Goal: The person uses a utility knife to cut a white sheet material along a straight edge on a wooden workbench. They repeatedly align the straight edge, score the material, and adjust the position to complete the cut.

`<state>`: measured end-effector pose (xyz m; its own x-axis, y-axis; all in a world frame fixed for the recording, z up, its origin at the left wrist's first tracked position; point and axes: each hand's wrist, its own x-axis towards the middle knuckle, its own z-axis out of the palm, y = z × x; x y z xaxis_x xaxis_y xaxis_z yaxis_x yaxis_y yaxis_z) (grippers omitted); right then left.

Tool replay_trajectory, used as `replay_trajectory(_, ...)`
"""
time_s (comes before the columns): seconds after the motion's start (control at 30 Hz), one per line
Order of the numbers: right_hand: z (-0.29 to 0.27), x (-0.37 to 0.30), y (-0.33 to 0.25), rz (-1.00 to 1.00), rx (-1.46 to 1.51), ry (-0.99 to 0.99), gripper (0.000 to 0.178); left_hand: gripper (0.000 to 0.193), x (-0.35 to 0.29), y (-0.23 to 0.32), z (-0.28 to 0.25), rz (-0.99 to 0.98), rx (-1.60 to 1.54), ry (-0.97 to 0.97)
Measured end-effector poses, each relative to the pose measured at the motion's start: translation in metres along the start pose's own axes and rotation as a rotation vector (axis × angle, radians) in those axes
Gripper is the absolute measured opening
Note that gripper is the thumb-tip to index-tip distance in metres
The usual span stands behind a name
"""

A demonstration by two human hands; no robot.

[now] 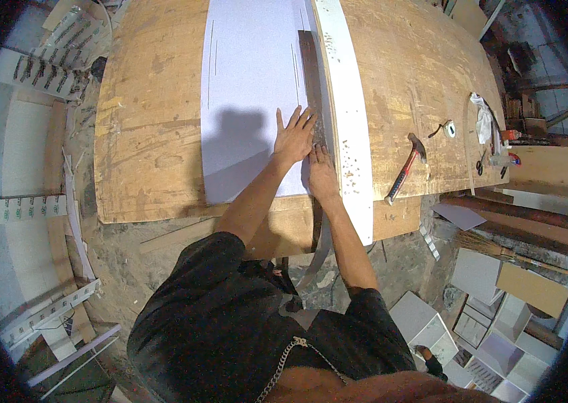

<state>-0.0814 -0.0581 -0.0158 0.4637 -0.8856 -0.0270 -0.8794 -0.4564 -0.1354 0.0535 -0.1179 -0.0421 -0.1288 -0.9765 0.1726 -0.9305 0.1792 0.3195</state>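
Note:
A pale lilac sheet [249, 60] lies lengthwise on the big wooden tabletop [146, 121], with thin dark lines on its face. Along its right side runs a long dark strip [309, 60], close against the edge of a white board [352, 134]. My left hand [293, 142] rests with spread fingers on the sheet, its fingertips reaching the strip. Just nearer to me, my right hand [324, 180] lies with fingers stretched out along the strip beside the white board. Both palms face down, so their undersides are hidden. The strip's near end hangs off the table toward my body.
Right of the white board are a claw hammer [406, 168] with a red and black handle and a white tape measure [449, 128]. Scissors [479, 166] lie by the table's right edge. Beyond are a broom [509, 252] and several stacked boxes and panels [469, 275].

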Motion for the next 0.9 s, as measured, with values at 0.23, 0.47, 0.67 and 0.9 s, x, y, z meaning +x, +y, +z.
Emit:
replay_trajectory(0.23, -0.006, 0.001, -0.003, 0.0, -0.027, -0.031, 0.045, 0.051, 0.0, 0.0, -0.001, -0.01, 0.015, -0.017)
replay_trajectory(0.47, -0.005, 0.002, 0.0, 0.007, -0.01, -0.051, 0.047, 0.051, 0.001, 0.0, 0.0, -0.005, 0.013, -0.014)
replay_trajectory(0.67, -0.014, 0.007, -0.007, 0.086, 0.066, -0.145, 0.065, 0.051, 0.0, 0.001, -0.003, -0.006, 0.017, -0.016)
replay_trajectory(0.9, -0.019, 0.008, -0.008, 0.078, 0.057, -0.163, 0.068, 0.051, -0.001, 0.0, -0.003, -0.006, 0.019, -0.013)
